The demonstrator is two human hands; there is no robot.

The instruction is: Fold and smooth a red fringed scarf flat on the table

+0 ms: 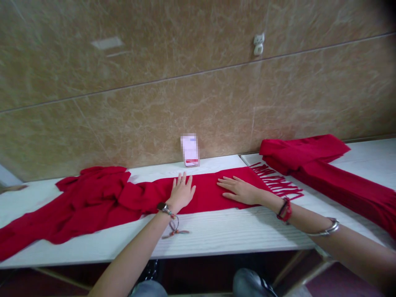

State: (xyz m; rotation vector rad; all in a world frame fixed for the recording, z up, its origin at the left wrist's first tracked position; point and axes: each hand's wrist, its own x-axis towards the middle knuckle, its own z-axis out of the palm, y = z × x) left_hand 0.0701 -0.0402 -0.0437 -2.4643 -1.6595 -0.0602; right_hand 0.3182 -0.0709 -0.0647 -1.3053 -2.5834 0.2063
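Note:
A long red scarf (206, 192) with fringe at its right end lies across the white table, smooth in the middle and bunched into folds on the left. My left hand (182, 192) rests flat on the smooth part, fingers pointing away from me. To its right, my right hand (239, 189) also lies flat on the cloth, fingers stretched toward the left, just short of the fringe (278, 183). Neither hand grips anything. Part of the cloth is covered by both hands.
More red fabric (309, 161), folded lengthwise, lies on the right. A blurred pink-white card or phone (189, 150) leans against the brown marbled wall (154, 115). A small white cat-shaped piece (258, 44) is fixed higher up. The table's front edge (216, 252) runs above my knees.

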